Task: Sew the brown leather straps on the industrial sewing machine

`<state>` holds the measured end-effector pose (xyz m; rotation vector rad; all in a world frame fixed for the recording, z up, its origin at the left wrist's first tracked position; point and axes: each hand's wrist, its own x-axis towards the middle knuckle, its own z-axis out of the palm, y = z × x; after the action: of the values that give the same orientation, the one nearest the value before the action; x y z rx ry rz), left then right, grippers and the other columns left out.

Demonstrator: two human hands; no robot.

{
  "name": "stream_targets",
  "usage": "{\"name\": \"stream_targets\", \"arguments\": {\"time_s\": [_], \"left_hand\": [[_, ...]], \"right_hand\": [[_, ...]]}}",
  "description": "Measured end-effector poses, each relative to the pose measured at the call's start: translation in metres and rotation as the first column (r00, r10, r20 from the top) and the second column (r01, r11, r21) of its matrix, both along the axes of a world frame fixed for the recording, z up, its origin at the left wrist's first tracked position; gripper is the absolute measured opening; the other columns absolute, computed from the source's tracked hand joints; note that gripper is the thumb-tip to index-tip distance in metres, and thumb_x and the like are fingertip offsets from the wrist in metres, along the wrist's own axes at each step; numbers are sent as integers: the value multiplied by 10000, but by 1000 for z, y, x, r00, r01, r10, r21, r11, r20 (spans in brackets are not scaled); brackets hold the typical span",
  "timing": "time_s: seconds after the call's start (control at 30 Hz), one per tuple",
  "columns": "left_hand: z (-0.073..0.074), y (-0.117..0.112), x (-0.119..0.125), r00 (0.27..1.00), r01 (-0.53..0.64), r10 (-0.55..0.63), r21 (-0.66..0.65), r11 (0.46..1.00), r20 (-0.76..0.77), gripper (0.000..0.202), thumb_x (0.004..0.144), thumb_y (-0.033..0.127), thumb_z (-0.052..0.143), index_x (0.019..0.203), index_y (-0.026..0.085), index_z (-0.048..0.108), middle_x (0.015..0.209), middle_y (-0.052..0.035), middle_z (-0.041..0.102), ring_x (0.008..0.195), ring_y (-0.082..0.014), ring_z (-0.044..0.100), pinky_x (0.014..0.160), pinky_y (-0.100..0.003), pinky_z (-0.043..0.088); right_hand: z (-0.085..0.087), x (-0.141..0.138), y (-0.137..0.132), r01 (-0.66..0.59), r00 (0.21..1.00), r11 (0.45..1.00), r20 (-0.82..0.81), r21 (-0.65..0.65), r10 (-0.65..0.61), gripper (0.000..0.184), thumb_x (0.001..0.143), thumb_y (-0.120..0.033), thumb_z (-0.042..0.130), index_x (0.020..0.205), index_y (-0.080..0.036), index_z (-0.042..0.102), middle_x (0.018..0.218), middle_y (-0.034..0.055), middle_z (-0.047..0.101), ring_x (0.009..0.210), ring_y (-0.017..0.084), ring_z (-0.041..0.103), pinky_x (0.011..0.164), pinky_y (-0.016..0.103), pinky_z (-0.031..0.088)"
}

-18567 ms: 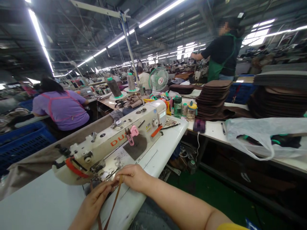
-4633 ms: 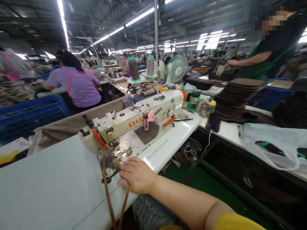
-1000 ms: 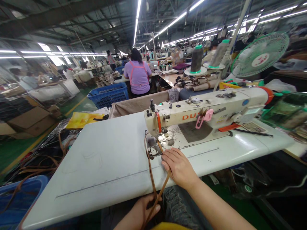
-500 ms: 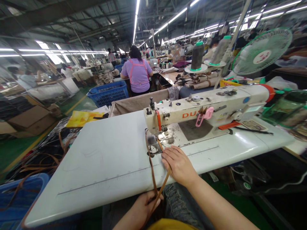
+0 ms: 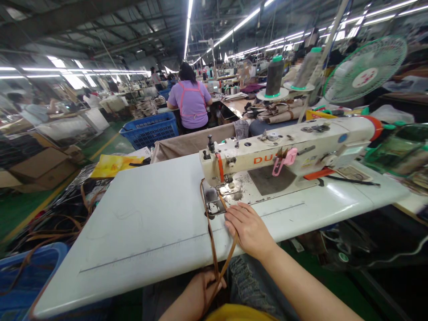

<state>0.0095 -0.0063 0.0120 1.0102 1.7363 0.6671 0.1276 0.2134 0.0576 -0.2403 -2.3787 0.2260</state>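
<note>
A long brown leather strap (image 5: 229,258) runs from under the presser foot of the sewing machine (image 5: 247,156) toward my lap. My right hand (image 5: 249,229) lies over it on the white table, just in front of the needle area, fingers together and pressing the strap down. Below the table's front edge, my left hand (image 5: 203,287) is closed around the strap, its fingers partly hidden. Another length of the strap loops up from that hand along the left side of the needle plate (image 5: 214,207).
The white sewing table (image 5: 150,214) has a printed ruler line. Blue baskets (image 5: 150,129) stand behind and at lower left. A pile of brown straps (image 5: 67,223) lies left. Thread cones (image 5: 274,78) and a green fan (image 5: 366,73) stand behind the machine. A co-worker (image 5: 190,98) sits ahead.
The strap's left loop has shifted slightly at the needle plate. My left hand has moved a little lower; my right hand stays nearly in place on the strap.
</note>
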Motion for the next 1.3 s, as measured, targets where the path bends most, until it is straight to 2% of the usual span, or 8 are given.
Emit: {"name": "stream_targets", "arguments": {"time_s": [0.17,0.33,0.47,0.87,0.97,1.1,1.2,1.3], "left_hand": [[3,2,1,997,-46,41,67,997,66,453,935,542,599,1175,178,722,1182,-104,743,1150,-296,650,1073,-398,441],[-8,0,-1,998,-47,46,21,999,45,605,933,702,501,1004,157,754,964,-92,733,983,-288,657,930,-394,487],[-13,-1,-3,1000,-13,13,19,1000,18,566,910,663,531,983,152,763,1000,-112,761,995,-294,679,913,-385,495],[-2,2,-2,999,35,-35,-13,999,2,438,909,539,546,984,166,763,1074,-116,789,1059,-312,702,955,-392,512],[8,4,0,999,35,-34,-35,999,24,426,891,498,598,1104,167,760,1181,-123,784,1155,-325,691,1038,-404,500],[20,9,3,997,-38,37,21,999,65,469,899,482,620,1263,207,728,1354,-93,733,1377,-321,574,1226,-407,352],[14,10,2,993,-79,74,43,996,95,441,934,528,564,1132,193,772,1203,-84,782,1236,-311,653,1145,-404,434],[3,7,-1,998,-17,16,29,999,59,464,950,560,533,1008,174,785,1078,-92,798,1057,-287,709,988,-375,516]], "right_hand": [[0,0,0,-3,1000,1000,3,-5,3,213,1069,-238,541,1138,-176,732,1172,108,773,1150,247,703,1147,504,495],[1,0,0,1,1000,1000,2,-5,-1,212,1067,-233,541,1142,-172,730,1164,109,774,1145,246,706,1153,501,491],[1,0,-1,0,1000,1000,-3,-6,0,215,1065,-229,543,1153,-180,732,1172,110,774,1150,245,706,1144,501,497],[1,0,0,2,1000,1000,19,-4,-2,206,1066,-235,550,1143,-176,731,1185,105,772,1153,244,702,1155,499,485],[1,0,0,1,1000,1000,16,-1,-1,210,1067,-233,544,1148,-177,729,1184,106,771,1157,245,701,1152,499,489],[2,0,0,-3,1000,1000,20,-4,3,228,1078,-240,521,1147,-172,728,1178,110,772,1152,248,701,1152,506,489],[2,0,0,-11,1000,1000,18,-4,11,234,1080,-241,518,1144,-165,730,1171,113,773,1153,251,701,1155,508,486],[2,0,0,-14,1000,1000,11,-7,14,230,1076,-239,528,1143,-163,735,1183,120,770,1147,255,704,1143,513,496]]}}
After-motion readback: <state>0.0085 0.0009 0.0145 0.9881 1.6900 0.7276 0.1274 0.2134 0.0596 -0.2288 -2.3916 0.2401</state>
